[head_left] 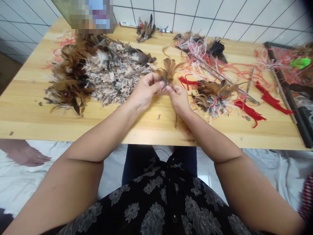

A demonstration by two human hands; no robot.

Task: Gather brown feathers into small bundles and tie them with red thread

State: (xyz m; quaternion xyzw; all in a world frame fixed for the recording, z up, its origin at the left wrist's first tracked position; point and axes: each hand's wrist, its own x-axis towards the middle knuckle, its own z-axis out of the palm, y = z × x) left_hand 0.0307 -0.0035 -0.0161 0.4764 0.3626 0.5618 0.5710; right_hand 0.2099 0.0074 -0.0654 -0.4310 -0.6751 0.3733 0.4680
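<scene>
Over the middle of the wooden table, my left hand (146,89) and my right hand (179,98) meet, thumbs and fingers pinching the base of a small bunch of brown feathers (170,69). The feather tips fan out upward, away from me. Just left of my left hand spreads a large pile of feathers (107,78), pale and fluffy in the middle, brown and dark along its left side. To the right of my right hand lies a brown and grey feather bundle (215,94). Red yarn strands (189,81) lie close by my right hand.
Pink and white plastic strands (193,49) lie at the back right beside thin sticks (225,78). More red yarn (274,99) lies near a dark-edged tray (290,94). Markers (128,24) and a small feather bunch (146,29) sit by the tiled wall. Another person's foot (26,153) shows at left.
</scene>
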